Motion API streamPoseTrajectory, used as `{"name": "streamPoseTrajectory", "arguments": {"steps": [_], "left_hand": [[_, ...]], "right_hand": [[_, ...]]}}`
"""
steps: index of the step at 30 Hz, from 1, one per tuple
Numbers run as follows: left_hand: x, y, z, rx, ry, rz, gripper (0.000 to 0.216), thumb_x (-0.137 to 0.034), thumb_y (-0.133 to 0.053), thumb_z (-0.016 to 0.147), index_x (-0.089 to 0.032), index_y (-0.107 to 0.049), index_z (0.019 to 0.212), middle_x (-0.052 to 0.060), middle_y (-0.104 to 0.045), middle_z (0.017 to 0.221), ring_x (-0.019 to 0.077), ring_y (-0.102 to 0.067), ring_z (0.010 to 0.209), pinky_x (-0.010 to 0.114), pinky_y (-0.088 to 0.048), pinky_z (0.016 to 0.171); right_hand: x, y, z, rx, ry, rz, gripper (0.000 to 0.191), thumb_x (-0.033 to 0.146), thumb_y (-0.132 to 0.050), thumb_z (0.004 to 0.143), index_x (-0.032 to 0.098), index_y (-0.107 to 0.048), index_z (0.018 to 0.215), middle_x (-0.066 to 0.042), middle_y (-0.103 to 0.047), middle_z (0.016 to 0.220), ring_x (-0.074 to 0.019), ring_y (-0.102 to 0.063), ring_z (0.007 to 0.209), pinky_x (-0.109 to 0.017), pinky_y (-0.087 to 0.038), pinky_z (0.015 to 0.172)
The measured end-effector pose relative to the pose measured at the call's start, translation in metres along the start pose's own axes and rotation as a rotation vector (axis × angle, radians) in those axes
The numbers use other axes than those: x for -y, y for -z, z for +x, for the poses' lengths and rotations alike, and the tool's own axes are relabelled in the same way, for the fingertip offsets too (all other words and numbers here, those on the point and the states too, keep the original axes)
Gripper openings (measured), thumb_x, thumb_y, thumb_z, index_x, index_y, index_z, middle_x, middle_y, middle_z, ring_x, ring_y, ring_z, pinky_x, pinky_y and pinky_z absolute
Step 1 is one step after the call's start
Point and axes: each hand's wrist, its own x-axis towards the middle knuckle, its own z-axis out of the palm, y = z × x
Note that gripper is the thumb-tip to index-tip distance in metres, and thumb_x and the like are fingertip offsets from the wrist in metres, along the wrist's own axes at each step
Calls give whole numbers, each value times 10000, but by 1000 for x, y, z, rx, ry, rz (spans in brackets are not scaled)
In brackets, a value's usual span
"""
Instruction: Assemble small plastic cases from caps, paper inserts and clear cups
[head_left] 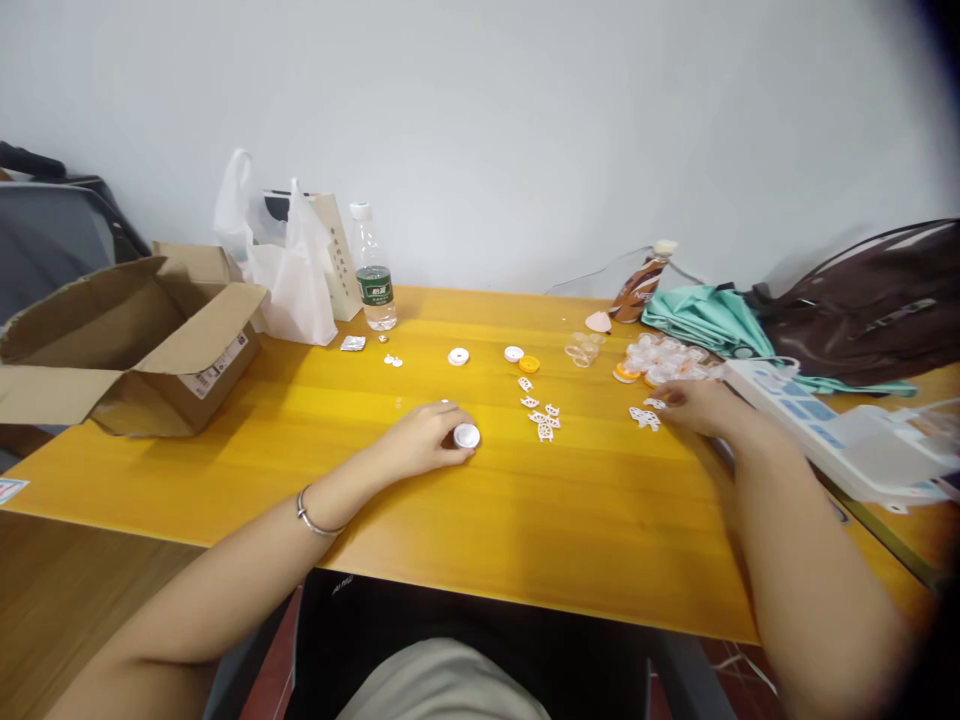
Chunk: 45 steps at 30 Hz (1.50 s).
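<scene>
My left hand [426, 440] rests on the table, its fingers and thumb closed around a small white round plastic cup [466, 436] whose open side faces up. On the right, my right hand [694, 404] reaches down with bent fingers drawn together at a small pile of white openwork plastic pieces [645, 418]. One such piece lies right at its fingertips; whether they grip it cannot be made out. Between the hands lie several more white openwork pieces [545, 420]. Beyond them are a white round part [514, 354], a yellow ring [529, 364] and another white disc [458, 356].
A heap of clear and orange plastic parts [667, 358] sits beside clear rings [583, 350]. A power strip [832, 430], teal cloth [705, 318] and brown bag [862, 300] crowd the right. Leftward stand a cardboard box [150, 350], plastic bag [292, 280] and water bottle [375, 280].
</scene>
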Motion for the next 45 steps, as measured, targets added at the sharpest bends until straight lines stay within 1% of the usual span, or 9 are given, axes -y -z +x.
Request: {"name": "streamPoseTrajectory", "arguments": {"steps": [4,10,14,18,22,25,30,36,45], "left_hand": [[1,0,0,11,-19,-6,195,-306,-576,760,-187,-594,913,37,-597,840,175,-547,829,278,-433,742],[1,0,-2,8,-16,-11,298,-386,-565,776,-195,-571,1004,50,-576,907,176,-552,823,303,-450,757],[-9,2,-3,-126,-33,-55,476,-436,-541,792,-193,-462,1193,87,-531,1074,176,-551,900,327,-444,836],[-19,0,-2,-239,-184,-162,385,-307,-496,848,-172,-452,1206,90,-564,1041,146,-552,916,293,-443,854],[-22,-6,-3,-279,-261,-203,205,-207,-462,865,-163,-572,1032,63,-636,861,120,-583,790,251,-469,751],[-20,-7,-3,-289,-270,-203,157,-193,-471,856,-150,-606,923,62,-651,805,114,-594,729,237,-476,704],[-12,-4,-2,-369,-235,-205,113,-200,-517,827,-135,-607,852,53,-642,766,109,-590,702,224,-473,673],[-3,-4,0,-400,-246,-178,115,-195,-516,829,-142,-607,874,57,-647,808,109,-597,728,223,-475,683],[-5,-2,-2,-411,-248,-172,104,-165,-534,817,-126,-605,882,59,-644,809,104,-591,742,220,-473,698]], "right_hand": [[6,-6,-1,-36,18,-23,51,181,-578,629,173,-628,628,-105,-650,669,-150,-521,542,-275,-342,552],[19,-1,-6,-109,68,-34,157,283,-541,700,166,-643,672,-128,-654,701,-185,-541,604,-292,-330,556],[74,-4,-27,-168,304,411,200,282,-496,759,171,-651,819,-96,-667,876,-189,-577,766,-314,-408,705],[138,-24,-64,236,517,917,272,358,-576,742,207,-615,965,-31,-648,767,-143,-570,637,-301,-456,643],[166,-43,-86,419,570,1177,246,324,-622,727,220,-545,935,25,-604,663,-110,-561,593,-269,-462,620],[161,-45,-81,439,572,1160,239,323,-599,744,216,-526,945,11,-622,705,-122,-589,639,-296,-478,670],[116,-36,-43,-14,513,690,212,311,-540,759,185,-599,918,-75,-627,897,-195,-584,814,-377,-461,780],[87,-37,-26,107,652,345,321,305,-507,774,203,-634,1050,-81,-586,905,-181,-577,787,-326,-481,750],[96,-50,-27,71,603,450,243,333,-519,778,191,-682,888,-65,-656,846,-182,-609,755,-320,-484,717]]}}
